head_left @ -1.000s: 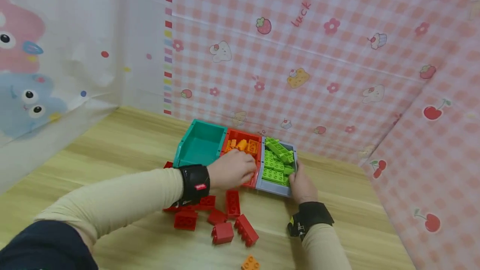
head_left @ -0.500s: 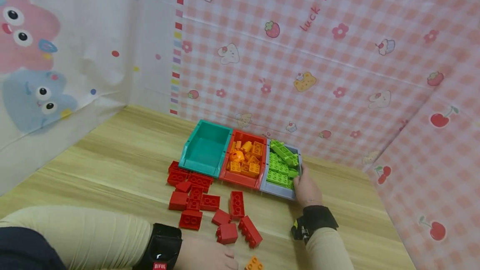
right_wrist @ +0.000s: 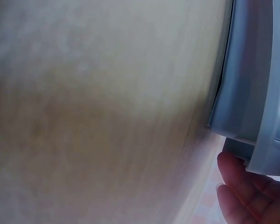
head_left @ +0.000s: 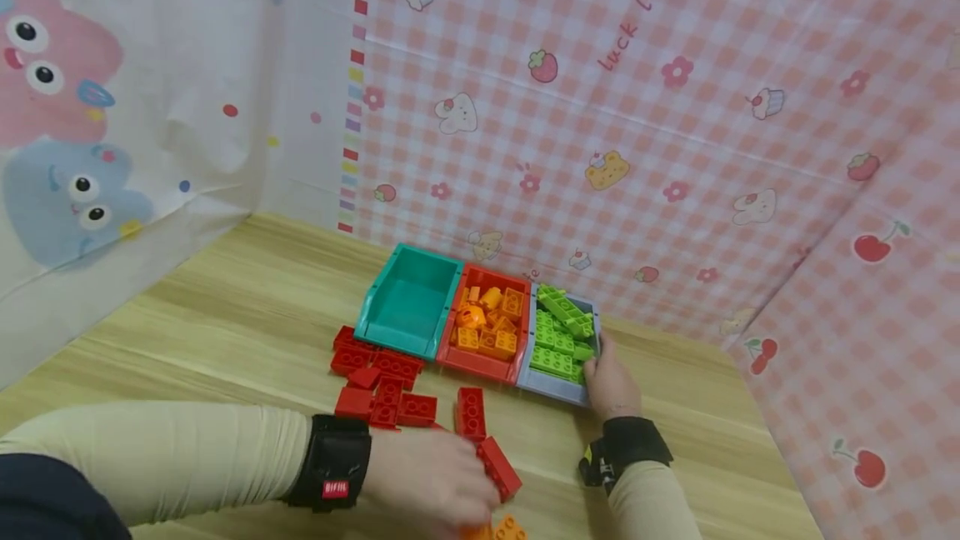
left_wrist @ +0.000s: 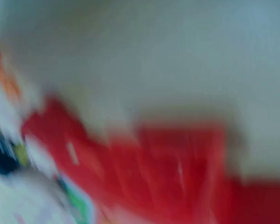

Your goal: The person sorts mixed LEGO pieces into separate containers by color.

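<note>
Above the table's near edge my left hand (head_left: 435, 473) is blurred by motion. An orange piece (head_left: 476, 532) shows at its fingertips, seemingly pinched, its shape mostly hidden. Beside it lies an orange brick (head_left: 512, 528). Some red bricks are covered by the hand, while a long red brick (head_left: 498, 469) lies just past the fingers. My right hand (head_left: 613, 377) grips the right side of the grey-blue bin (head_left: 555, 383), which contains green bricks (head_left: 555, 340). In the right wrist view, the fingers (right_wrist: 235, 175) touch the bin's corner. The left wrist view is badly blurred.
Joined to the grey-blue bin are a red bin (head_left: 476, 363) containing orange pieces (head_left: 487, 323) and a teal bin (head_left: 408, 298). Several red bricks (head_left: 386, 394) lie in front of them. A pink checked cloth (head_left: 525, 107) hangs behind the wooden table (head_left: 225, 307).
My left hand moved from over the red bin to the near edge, then slightly up and right over the red bricks. An orange piece now shows at its fingertips. My right hand stays on the bin.
</note>
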A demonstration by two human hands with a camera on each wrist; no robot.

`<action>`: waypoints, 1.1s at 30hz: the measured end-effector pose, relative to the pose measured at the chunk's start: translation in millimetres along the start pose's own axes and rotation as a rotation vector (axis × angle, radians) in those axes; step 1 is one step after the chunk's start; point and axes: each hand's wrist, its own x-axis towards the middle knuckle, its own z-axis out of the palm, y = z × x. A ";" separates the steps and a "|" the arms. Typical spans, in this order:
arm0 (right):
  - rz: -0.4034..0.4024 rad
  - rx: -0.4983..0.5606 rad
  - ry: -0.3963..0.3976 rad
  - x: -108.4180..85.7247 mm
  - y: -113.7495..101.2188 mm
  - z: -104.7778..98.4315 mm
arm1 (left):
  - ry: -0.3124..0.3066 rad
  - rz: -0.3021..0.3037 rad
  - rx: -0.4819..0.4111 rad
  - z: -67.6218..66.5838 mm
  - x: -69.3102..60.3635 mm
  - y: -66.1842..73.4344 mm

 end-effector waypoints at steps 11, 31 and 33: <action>-0.012 0.003 0.020 -3.8 5.1 15.1 | 0.145 -0.944 0.260 12.1 19.0 -134.8; 0.022 0.013 -0.012 0.7 0.7 3.9 | 0.161 -0.265 0.201 1.5 28.5 -34.5; 0.025 0.015 -0.016 1.1 2.7 3.5 | 0.084 -0.112 0.183 6.6 31.1 -12.9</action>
